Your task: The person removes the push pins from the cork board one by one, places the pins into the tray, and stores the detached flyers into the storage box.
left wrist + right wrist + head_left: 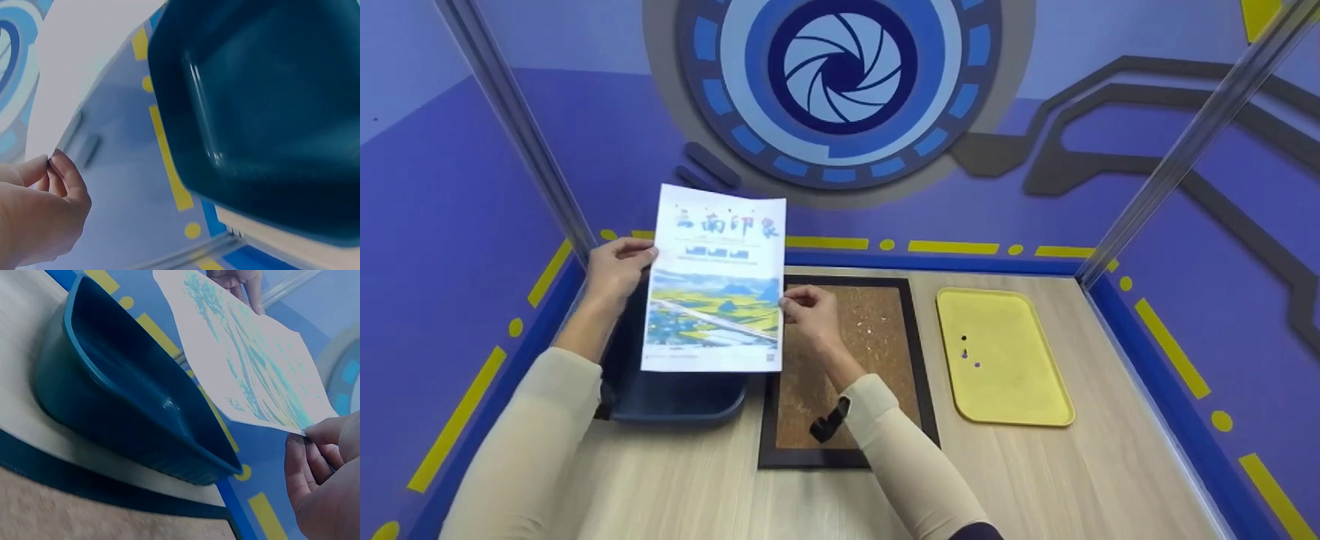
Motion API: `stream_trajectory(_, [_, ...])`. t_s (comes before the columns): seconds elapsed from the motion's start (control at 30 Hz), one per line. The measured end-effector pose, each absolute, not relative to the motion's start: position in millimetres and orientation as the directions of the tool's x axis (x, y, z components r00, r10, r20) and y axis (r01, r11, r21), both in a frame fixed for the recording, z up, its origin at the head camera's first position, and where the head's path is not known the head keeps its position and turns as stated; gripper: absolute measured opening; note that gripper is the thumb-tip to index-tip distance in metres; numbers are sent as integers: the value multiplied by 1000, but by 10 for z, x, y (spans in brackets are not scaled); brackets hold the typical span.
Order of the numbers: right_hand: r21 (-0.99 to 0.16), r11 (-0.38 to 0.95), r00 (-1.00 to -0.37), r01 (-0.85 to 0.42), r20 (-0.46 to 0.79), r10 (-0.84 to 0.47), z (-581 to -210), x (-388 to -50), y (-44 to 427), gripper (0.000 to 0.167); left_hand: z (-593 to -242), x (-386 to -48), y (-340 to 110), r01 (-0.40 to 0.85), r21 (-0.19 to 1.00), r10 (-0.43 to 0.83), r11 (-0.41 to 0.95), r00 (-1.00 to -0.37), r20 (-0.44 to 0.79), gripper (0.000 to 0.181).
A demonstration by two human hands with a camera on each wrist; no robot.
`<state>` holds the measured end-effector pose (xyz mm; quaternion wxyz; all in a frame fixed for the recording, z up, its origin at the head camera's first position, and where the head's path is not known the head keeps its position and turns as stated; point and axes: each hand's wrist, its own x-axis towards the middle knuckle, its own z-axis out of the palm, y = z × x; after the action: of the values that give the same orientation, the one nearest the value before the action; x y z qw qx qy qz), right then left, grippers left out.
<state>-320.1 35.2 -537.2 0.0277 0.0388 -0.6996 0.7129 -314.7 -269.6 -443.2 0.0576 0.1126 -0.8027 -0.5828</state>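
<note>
A printed poster (716,300) with Chinese characters and a landscape of fields is held up above a dark blue bin (682,401). My left hand (619,271) pinches its left edge between thumb and fingers. On the opposite edge, lower down, my right hand (814,315) pinches the paper the same way. The right wrist view shows the sheet (242,354) slightly bowed between both hands, apart from the bin (140,399). In the left wrist view the bin's inside (270,112) shows no contents. Part of the bin is hidden behind the poster in the head view.
Right of the bin lies a cork board (877,352) with a black frame, a few small light specks on it. Farther right, a yellow tray (1012,375) carries several tiny dark and purple pieces. Purple walls enclose the wooden table (1125,450).
</note>
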Motion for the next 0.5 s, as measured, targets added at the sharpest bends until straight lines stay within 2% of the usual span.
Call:
stream_trajectory(0.13, [-995, -35, -995, -99, 99, -1, -5392, -3176, 175, 4, -4382, -3175, -2845, -147, 937, -244, 318, -967, -68, 41])
stream_trajectory(0.3, [-989, -121, -996, -86, 81, 41, -5469, -3141, -60, 5, -4369, -3189, -2995, -140, 921, -240, 362, -969, -53, 43])
stream_trajectory(0.5, [-990, -130, -998, -59, 54, 43, -5590, -3054, -265, 5, -4553, -3175, -3130, -191, 927, -294, 322, -951, -94, 43])
